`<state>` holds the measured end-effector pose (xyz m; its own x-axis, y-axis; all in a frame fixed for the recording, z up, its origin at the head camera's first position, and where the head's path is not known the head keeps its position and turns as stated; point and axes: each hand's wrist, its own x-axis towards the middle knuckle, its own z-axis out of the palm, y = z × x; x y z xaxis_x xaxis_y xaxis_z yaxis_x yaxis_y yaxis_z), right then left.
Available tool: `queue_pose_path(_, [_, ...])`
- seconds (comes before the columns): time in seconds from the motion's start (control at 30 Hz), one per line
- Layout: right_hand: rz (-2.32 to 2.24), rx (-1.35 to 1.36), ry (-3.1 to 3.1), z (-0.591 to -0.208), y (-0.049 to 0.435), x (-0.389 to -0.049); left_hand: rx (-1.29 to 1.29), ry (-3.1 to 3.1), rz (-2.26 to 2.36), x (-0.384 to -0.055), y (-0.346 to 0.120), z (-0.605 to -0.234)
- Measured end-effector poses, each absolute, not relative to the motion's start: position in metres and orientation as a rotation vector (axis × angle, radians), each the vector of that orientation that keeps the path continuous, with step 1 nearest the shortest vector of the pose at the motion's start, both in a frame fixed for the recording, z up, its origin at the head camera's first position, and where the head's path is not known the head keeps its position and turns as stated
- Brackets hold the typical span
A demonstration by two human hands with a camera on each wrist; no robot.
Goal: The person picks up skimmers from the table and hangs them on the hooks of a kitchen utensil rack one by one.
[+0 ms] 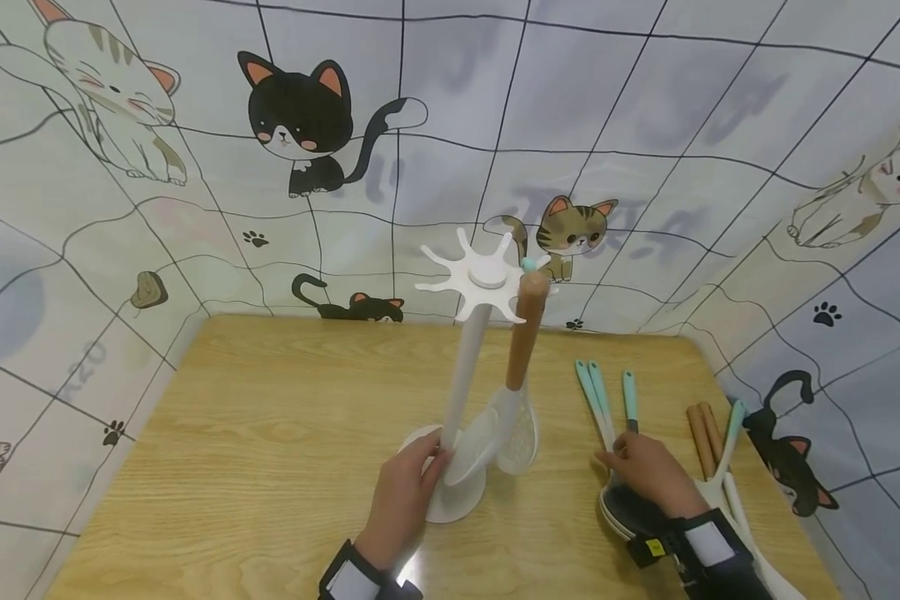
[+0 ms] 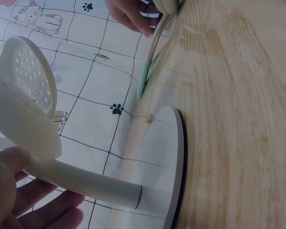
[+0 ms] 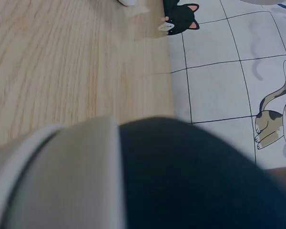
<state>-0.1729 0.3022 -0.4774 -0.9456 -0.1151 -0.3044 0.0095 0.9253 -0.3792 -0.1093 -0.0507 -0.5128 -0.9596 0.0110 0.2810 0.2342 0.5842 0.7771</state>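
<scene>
My left hand (image 1: 412, 496) grips the lower pole of a white utensil stand (image 1: 465, 367) with a round base and a spoked top. A white perforated skimmer (image 1: 522, 437) and a white solid-headed utensil (image 1: 471, 450) hang from the stand, with one wooden handle showing. The perforated head is clear in the left wrist view. At the right, my right hand (image 1: 652, 471) pinches a dark-headed utensil (image 1: 630, 507) with a mint handle end. Beside it lie two mint-handled utensils (image 1: 598, 392), their pale heads partly under the dark one. Blurred dark and cream heads fill the right wrist view's lower part.
Right of that hand lie two wooden-handled utensils (image 1: 703, 429) and a white one with a mint handle (image 1: 733, 425). The wooden table (image 1: 285, 433) ends at a cat-patterned cloth backdrop (image 1: 450, 150) behind and at both sides.
</scene>
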Motion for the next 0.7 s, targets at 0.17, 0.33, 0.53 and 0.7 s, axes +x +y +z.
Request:
queue_pose_path(0.17, [-0.546, -0.027, 2.791, -0.484, 0.306, -0.174, -0.196, -2.584, -1.319, -0.11, -0.051, -0.512])
queue_pose_path(0.33, [-0.499, 0.029, 2.947, -0.49, 0.311, -0.171, -0.193, -2.578, -1.333, -0.109, -0.051, -0.512])
queue_pose_path(0.53, [-0.39, 0.107, 3.004, -0.493, 0.313, -0.165, -0.199, -2.564, -1.344, -0.11, -0.051, -0.513])
queue_pose_path(0.7, [-0.354, 0.189, 2.925, -0.492, 0.313, -0.164, -0.2, -2.566, -1.338, -0.11, -0.051, -0.514])
